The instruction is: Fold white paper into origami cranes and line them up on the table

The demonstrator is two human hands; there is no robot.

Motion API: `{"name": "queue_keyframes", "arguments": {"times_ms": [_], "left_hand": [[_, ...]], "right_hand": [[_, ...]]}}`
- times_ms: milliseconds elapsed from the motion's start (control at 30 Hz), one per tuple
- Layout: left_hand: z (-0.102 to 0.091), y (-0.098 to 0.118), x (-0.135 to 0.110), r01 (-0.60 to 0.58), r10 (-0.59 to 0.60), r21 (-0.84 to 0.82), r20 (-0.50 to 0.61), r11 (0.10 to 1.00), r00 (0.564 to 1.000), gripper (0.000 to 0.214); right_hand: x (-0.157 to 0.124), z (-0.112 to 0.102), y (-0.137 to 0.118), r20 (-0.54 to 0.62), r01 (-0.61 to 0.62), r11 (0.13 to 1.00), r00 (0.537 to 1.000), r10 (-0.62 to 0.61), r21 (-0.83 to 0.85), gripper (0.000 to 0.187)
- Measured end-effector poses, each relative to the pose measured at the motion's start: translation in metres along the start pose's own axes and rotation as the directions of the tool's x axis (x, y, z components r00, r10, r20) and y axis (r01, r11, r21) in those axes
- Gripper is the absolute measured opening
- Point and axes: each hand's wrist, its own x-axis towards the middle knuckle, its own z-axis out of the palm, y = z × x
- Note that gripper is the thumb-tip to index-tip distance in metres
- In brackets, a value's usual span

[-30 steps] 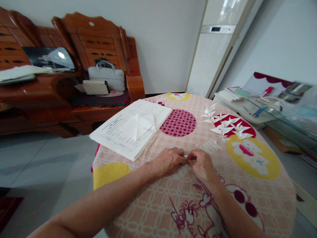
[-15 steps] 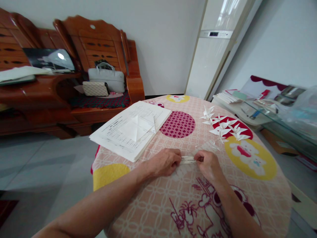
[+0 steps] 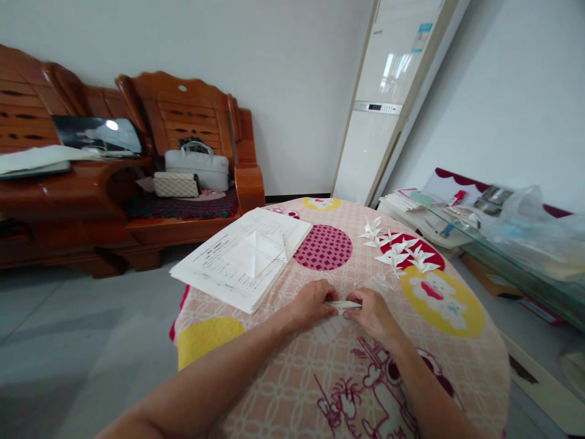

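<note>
Between my hands is a narrow folded strip of white paper, seen nearly edge-on. My left hand pinches its left end, and my right hand grips the right end with thumb and fingers. The fingers cover both ends of the strip. Just beyond my right hand lies a crumpled piece of clear plastic. Farther right, several white folded paper cranes sit in a group. To the left is a stack of printed paper with a creased white sheet on top.
A patterned cloth covers the round table. Behind it on the left stands a carved wooden chair with a grey handbag. A tall white air conditioner is at the back. On the right, a glass-topped stand holds papers and plastic bags.
The paper strip has tilted from showing its flat face to nearly edge-on, and my hands have come slightly closer together. The whole view has shifted with my head.
</note>
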Motion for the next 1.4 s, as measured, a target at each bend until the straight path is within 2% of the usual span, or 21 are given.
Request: {"name": "queue_keyframes", "arguments": {"times_ms": [67,167,233,300,367,433,500,600,733,800,900,967,1067,1233,1400], "left_hand": [[0.0,-0.003,0.002,0.007,-0.005,-0.043,0.033,0.999,0.999,0.018],[-0.001,-0.007,0.006,0.025,-0.017,-0.098,0.09,0.995,0.996,0.015],[-0.004,-0.008,0.009,0.054,-0.041,-0.124,0.104,0.991,0.994,0.01],[-0.007,-0.009,0.013,0.098,-0.079,-0.198,0.101,0.975,0.992,0.01],[-0.01,-0.008,0.016,0.14,-0.112,-0.361,0.099,0.922,0.989,0.015],[-0.013,-0.007,0.019,0.163,-0.134,-0.535,0.092,0.829,0.987,0.023],[-0.013,-0.004,0.02,0.164,-0.15,-0.643,0.078,0.748,0.986,0.029],[-0.006,-0.001,0.023,0.137,-0.164,-0.677,0.024,0.723,0.986,0.033],[0.005,-0.002,0.025,0.078,-0.16,-0.647,-0.07,0.758,0.985,0.033],[0.007,-0.003,0.024,0.064,-0.145,-0.695,-0.058,0.716,0.988,0.037],[0.004,-0.001,0.02,0.065,-0.108,-0.792,-0.002,0.607,0.994,0.042],[0.001,0.001,0.017,0.062,-0.124,-0.805,-0.014,0.59,0.992,0.04],[0.0,0.001,0.015,0.07,-0.174,-0.781,-0.051,0.621,0.983,0.031],[0.009,-0.002,0.013,0.068,-0.244,-0.681,-0.165,0.729,0.956,0.016],[0.012,0.002,0.009,0.059,-0.268,-0.58,-0.281,0.812,0.921,0.009]], "right_hand": [[0.002,-0.001,-0.003,0.017,-0.032,0.999,0.999,0.033,-0.02,0.004],[0.006,-0.003,-0.003,0.017,-0.041,0.999,0.999,0.041,0.006,0.008],[0.009,-0.005,-0.002,0.009,-0.028,0.997,1.0,0.028,0.072,0.009],[0.012,-0.007,-0.001,0.0,-0.045,0.973,0.999,0.047,0.226,0.01],[0.015,-0.009,0.0,0.017,-0.1,0.878,0.994,0.104,0.469,0.022],[0.017,-0.01,0.0,0.053,-0.152,0.715,0.986,0.159,0.682,0.034],[0.017,-0.008,-0.002,0.077,-0.169,0.594,0.981,0.177,0.786,0.034],[0.016,-0.004,-0.004,0.073,-0.157,0.543,0.982,0.173,0.825,0.031],[0.015,0.004,-0.007,0.04,-0.136,0.529,0.981,0.189,0.837,0.028],[0.015,0.007,-0.008,0.01,-0.123,0.537,0.978,0.208,0.834,0.026],[0.017,0.01,-0.01,-0.005,-0.126,0.565,0.974,0.225,0.815,0.024],[0.017,0.011,-0.01,-0.004,-0.13,0.589,0.975,0.221,0.797,0.025],[0.016,0.014,-0.01,-0.014,-0.122,0.618,0.978,0.21,0.777,0.026],[0.013,0.019,-0.011,-0.047,-0.111,0.659,0.975,0.217,0.744,0.027],[0.011,0.022,-0.015,-0.088,-0.1,0.689,0.969,0.233,0.718,0.026]]}}
